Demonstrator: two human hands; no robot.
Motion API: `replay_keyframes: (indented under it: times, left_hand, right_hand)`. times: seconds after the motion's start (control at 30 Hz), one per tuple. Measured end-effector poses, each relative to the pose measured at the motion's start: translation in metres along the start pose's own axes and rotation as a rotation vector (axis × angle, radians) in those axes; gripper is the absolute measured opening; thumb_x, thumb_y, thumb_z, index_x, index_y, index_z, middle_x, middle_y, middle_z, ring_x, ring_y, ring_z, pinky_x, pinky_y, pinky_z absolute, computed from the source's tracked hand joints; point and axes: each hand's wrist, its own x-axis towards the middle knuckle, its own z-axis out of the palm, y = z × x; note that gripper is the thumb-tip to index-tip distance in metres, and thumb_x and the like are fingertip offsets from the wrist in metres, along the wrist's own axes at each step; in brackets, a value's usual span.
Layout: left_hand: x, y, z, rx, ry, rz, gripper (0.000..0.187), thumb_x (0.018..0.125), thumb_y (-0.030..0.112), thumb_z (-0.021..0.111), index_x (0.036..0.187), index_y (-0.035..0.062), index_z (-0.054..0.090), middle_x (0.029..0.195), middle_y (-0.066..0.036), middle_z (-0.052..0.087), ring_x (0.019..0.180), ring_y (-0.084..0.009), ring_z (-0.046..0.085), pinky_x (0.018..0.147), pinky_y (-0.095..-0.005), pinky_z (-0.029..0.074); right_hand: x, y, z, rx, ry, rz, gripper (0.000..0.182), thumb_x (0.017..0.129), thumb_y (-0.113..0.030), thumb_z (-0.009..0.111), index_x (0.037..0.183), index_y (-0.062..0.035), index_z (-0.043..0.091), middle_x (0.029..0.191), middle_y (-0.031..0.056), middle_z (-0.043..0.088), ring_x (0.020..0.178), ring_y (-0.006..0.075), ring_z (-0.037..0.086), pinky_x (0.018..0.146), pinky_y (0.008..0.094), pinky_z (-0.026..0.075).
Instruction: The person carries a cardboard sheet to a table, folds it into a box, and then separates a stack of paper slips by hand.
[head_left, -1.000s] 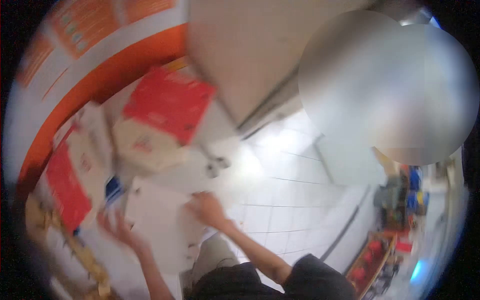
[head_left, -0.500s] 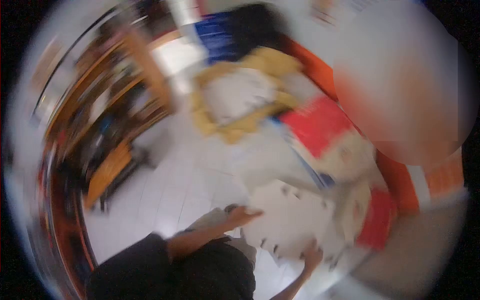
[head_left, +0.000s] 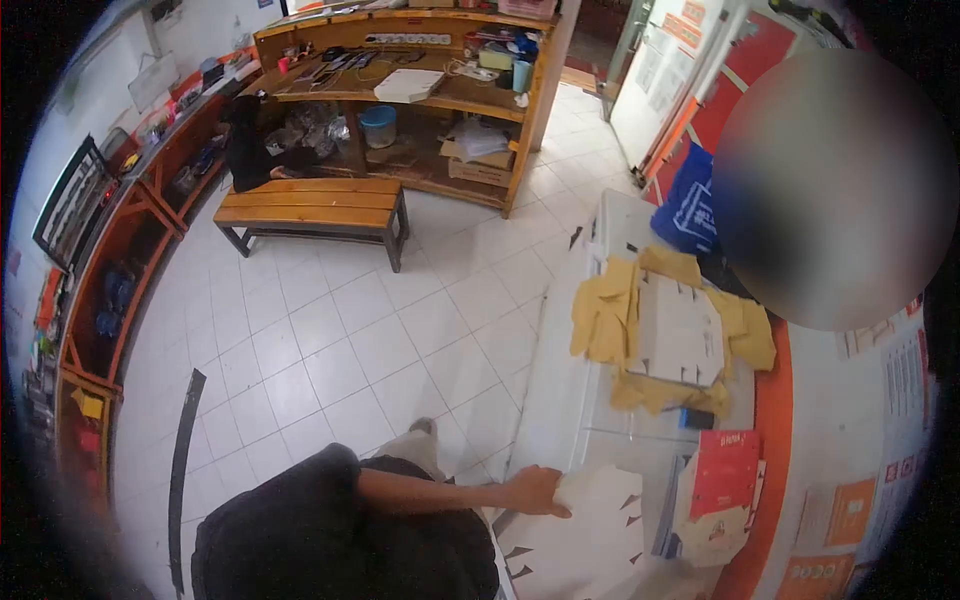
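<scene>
A flat white cardboard blank (head_left: 590, 535) with cut corners and dark slots lies over the counter's near end. My left hand (head_left: 535, 491) is closed on its left corner, arm stretched out across the front. At the bottom edge, a blurred shape (head_left: 678, 580) by the blank may be my right hand; its fingers cannot be made out. Farther along the counter, more white cardboard blanks (head_left: 680, 330) lie in torn brown wrapping paper (head_left: 605, 312). Red-and-tan printed cardboard (head_left: 725, 470) lies to the right of the held blank.
The white counter (head_left: 570, 430) runs along the orange-edged wall. A small blue-and-black object (head_left: 697, 418) lies on it, and a blue bag (head_left: 688, 205) is at its far end. A wooden bench (head_left: 310, 205) stands across the tiled floor, with a person in black (head_left: 250, 145) beside it.
The view has swung and sharpened, showing more room. My left hand remains at the blank's edge. My right hand, clear on the blank's near edge before, now shows at most as a blur.
</scene>
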Motion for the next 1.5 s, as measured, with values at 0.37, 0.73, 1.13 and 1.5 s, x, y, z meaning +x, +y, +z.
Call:
replay_keyframes:
  times: [0.37,0.73,1.13,1.5]
  left_hand:
    - [-0.075,-0.116,-0.298,-0.426,0.341,-0.114,0.071,0.072,0.045,0.087,0.121,-0.0021,0.065,0.109,-0.021,0.072,0.095,-0.0277,0.072,0.086,-0.0381,0.057]
    - [-0.030,-0.256,-0.464,-0.724,0.685,-0.365,0.065,0.074,0.035,0.089,0.120,-0.0050,0.066,0.104,-0.017,0.073,0.093,-0.0242,0.071,0.083,-0.0366,0.056]
    - [0.025,-0.319,-0.726,-0.864,1.190,-0.492,0.047,0.082,0.022,0.083,0.116,-0.0074,0.067,0.101,-0.013,0.073,0.086,-0.0193,0.069,0.076,-0.0334,0.055]
    - [0.110,-0.473,-1.016,-0.835,1.266,-0.606,0.056,0.080,0.033,0.083,0.111,-0.0103,0.067,0.096,-0.018,0.072,0.082,-0.0235,0.070,0.073,-0.0351,0.056]
  right_hand:
    - [-0.031,-0.043,0.200,0.294,-0.350,-0.076,0.070,0.098,-0.052,0.058,0.139,0.0040,0.050,0.127,0.0195,0.062,0.111,0.0323,0.063,0.089,0.0433,0.053]
    - [-0.014,-0.160,0.501,-0.517,-0.285,-0.352,0.071,0.094,-0.039,0.067,0.136,0.0143,0.045,0.128,0.0271,0.059,0.118,0.0349,0.059,0.098,0.0403,0.049]
    - [0.011,-0.310,0.885,-0.503,-0.805,-0.355,0.062,0.094,-0.041,0.069,0.125,0.0097,0.053,0.121,0.0214,0.064,0.110,0.0277,0.062,0.096,0.0384,0.047]
    - [0.029,-0.324,1.228,-0.428,-0.896,-0.397,0.063,0.092,-0.044,0.071,0.118,0.0112,0.054,0.113,0.0204,0.065,0.105,0.0275,0.062,0.093,0.0372,0.048]
